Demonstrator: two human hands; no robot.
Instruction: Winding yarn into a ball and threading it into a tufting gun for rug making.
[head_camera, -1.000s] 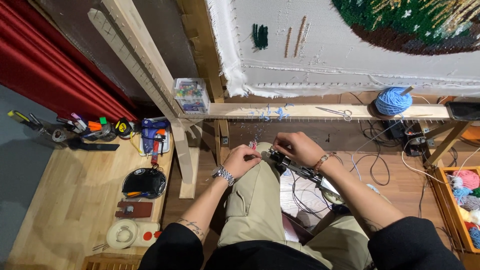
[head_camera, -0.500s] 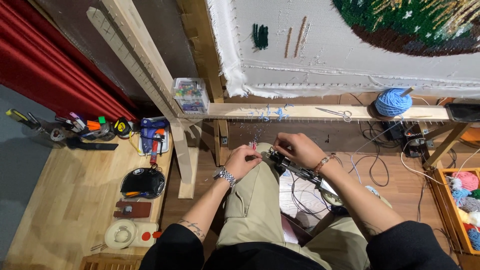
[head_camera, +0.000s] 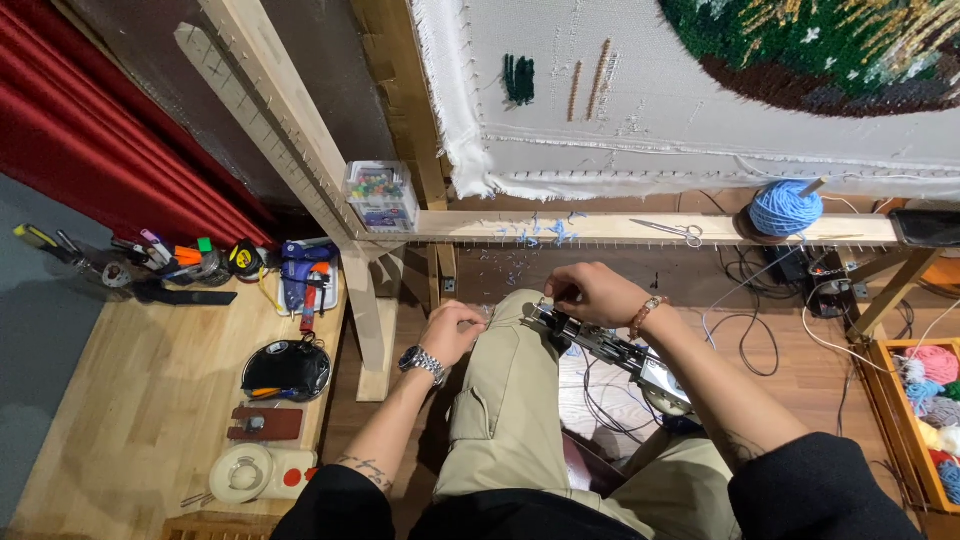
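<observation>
Wooden frame with white cloth stands beyond my hands. Right hand (head_camera: 590, 292) pinches the tufting gun (head_camera: 610, 350) tip on my lap; left hand (head_camera: 455, 330), curled, rests beside it on my knee. Gun may slip, cables below may snag.

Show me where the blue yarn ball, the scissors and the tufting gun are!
Yarn ball (head_camera: 786, 208), head view, on the middle of the blue ball.
Scissors (head_camera: 672, 231), head view, on the blades near the handles.
Tufting gun (head_camera: 610, 350), head view, on its metal body.
</observation>
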